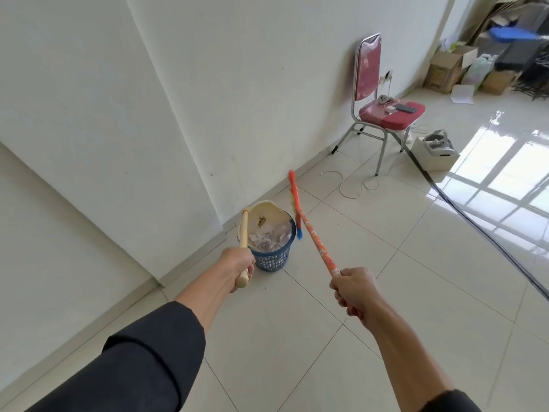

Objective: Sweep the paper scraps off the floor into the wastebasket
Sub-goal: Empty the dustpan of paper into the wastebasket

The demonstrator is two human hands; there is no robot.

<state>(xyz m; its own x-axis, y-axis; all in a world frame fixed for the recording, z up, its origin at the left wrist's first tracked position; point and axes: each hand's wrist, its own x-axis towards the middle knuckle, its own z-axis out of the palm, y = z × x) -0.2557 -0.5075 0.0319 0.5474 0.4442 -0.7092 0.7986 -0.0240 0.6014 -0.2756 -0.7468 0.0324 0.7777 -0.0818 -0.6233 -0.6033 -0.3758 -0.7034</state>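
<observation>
Our left hand [237, 264] grips the dustpan [261, 217] handle, tipped over the basket [271, 258] of scraps [267, 236] just ahead — our right hand [355, 288] grips the broom [312, 233].

Orange, white-flecked broom handle [318, 243]; cream dustpan [269, 217]; blue latticed wastebasket [271, 258]; white paper scraps [267, 237]; red chair [386, 111]; dark sleeve [142, 361].
</observation>
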